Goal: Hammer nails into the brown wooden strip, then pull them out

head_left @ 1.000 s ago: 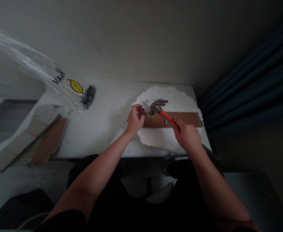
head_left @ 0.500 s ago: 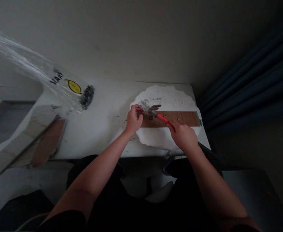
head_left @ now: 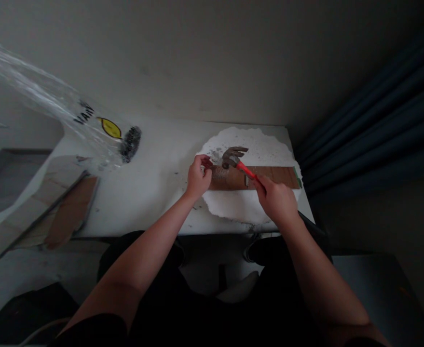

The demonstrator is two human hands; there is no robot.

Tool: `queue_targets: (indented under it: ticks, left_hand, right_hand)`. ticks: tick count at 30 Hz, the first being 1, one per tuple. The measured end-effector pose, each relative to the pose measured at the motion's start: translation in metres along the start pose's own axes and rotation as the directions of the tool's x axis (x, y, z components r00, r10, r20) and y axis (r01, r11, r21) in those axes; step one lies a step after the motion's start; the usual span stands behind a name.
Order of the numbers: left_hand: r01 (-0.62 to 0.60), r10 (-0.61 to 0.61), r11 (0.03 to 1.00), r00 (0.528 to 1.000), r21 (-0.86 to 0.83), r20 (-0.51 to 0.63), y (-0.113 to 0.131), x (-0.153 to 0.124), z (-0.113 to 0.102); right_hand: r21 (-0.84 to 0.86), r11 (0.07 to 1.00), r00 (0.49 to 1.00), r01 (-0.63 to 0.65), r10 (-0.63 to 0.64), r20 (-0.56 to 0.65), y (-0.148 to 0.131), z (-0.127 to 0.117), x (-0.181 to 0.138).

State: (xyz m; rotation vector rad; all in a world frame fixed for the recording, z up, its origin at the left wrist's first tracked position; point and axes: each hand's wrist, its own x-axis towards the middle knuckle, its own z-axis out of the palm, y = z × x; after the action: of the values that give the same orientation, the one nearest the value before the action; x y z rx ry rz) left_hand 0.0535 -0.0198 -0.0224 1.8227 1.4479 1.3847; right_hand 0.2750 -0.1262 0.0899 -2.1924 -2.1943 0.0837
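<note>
My right hand [head_left: 277,200] grips the red handle of a claw hammer [head_left: 246,169], its dark metal head raised just over a long brown strip [head_left: 275,177]. The strip lies flat on a white, ragged-edged sheet [head_left: 229,205]. At the strip's left end is my left hand [head_left: 198,177], its fingers curled and thumb bent in beside the strip's edge. Whatever sits between those fingertips is too small and dark to make out. Grey crumbs and dust are scattered on the strip and the sheet near the hammer head.
Everything rests on a white table [head_left: 154,193] against a wall. Clear plastic wrap [head_left: 67,101] with a yellow print stretches across the upper left. Brown and grey flat pieces [head_left: 72,209] lean over the table's left edge. A dark curtain [head_left: 378,120] hangs at the right.
The hammer head has risen off the strip, up and slightly right. My left hand has shifted slightly left. Crumbs on the strip lie differently.
</note>
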Motion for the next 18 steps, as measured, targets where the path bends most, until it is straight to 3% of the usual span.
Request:
queue_targets:
  ticks: [5, 9, 13, 18]
  left_hand:
    - [0.015, -0.016, 0.999, 0.999, -0.029, -0.036, 0.0, 0.008, -0.004]
    - [-0.017, 0.016, 0.998, 1.0, 0.061, 0.02, 0.003, 0.019, -0.011]
    - [-0.134, 0.092, 0.967, 0.977, 0.216, 0.194, 0.012, 0.015, -0.017]
    - [-0.367, 0.155, 0.857, 0.853, 0.362, 0.499, 0.036, -0.017, -0.014]
  right_hand:
    - [0.018, 0.999, 0.997, 0.028, -0.029, 0.069, 0.004, 0.002, 0.002]
    - [0.073, 0.997, 0.999, -0.041, 0.043, -0.024, 0.018, 0.006, 0.01]
    - [0.099, 0.993, 0.994, -0.07, 0.077, -0.077, 0.033, 0.015, 0.022]
    - [0.102, 0.989, 0.993, -0.103, 0.109, -0.051, 0.044, 0.024, 0.034]
